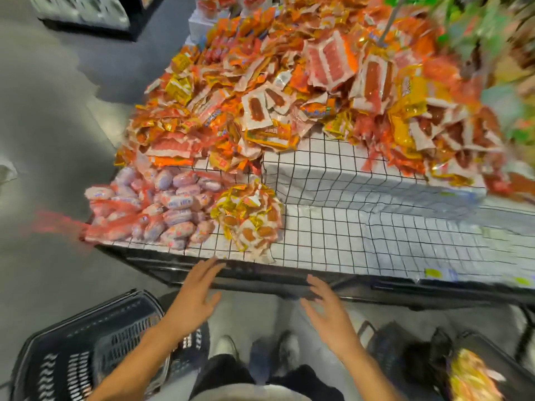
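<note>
The left hand [197, 296] reached forward over the near edge of the bench [347, 235], its grip spread, fingers straight and apart, holding nothing; its fingertips lay at the dark front rim [289, 277] of the bench, though the blur hid whether they touched it; the right hand [325, 308] hung a little nearer and to the right, its grip likewise spread and empty, palm turned inward toward the left hand; the small heap of yellow and orange packets [250, 215] sat at the near left part of the bench, just beyond the left fingertips and apart from both hands; touching it on its left lay a pile of pink wrapped packets [162, 206], which reached the bench's left corner; a black wire grid [333, 183] covered the white stepped surface of the bench, bare to the right of the small heap; on the far, higher step spread a large mound of orange, red and yellow packets [289, 82]; on the grey floor [43, 125], a dark plastic basket [86, 342] stood at the near left under the left forearm; another dark basket [477, 351] stood at the near right, with a yellow packet [469, 377] lying in it; pale shoes [286, 351] showed between the two arms.
</note>
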